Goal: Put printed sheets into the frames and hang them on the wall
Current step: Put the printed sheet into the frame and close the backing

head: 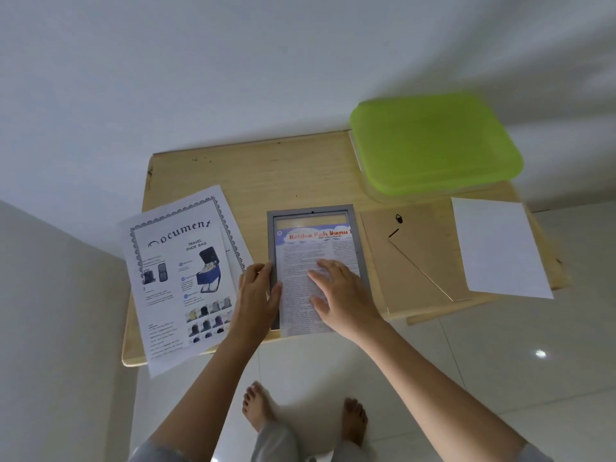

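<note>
My left hand (258,288) grips the grey frame (313,211) by its near side edge, while my right hand (338,290) presses straight fingers on the printed sheet (300,258) lying in it beneath them.

Soft, grayish light is filling the room, and nothing is looking very bright. A small white spot is shining on the floor (540,354). Faint shadows are lying on the wall (500,55). The green lid (433,145) is looking smeared. The left hand (258,291) and right hand (340,291) are dropping only thin shadows on the frame (313,210) and the sheet (300,258), whose small print is blurring. The table (266,175) edges are bending.
</note>
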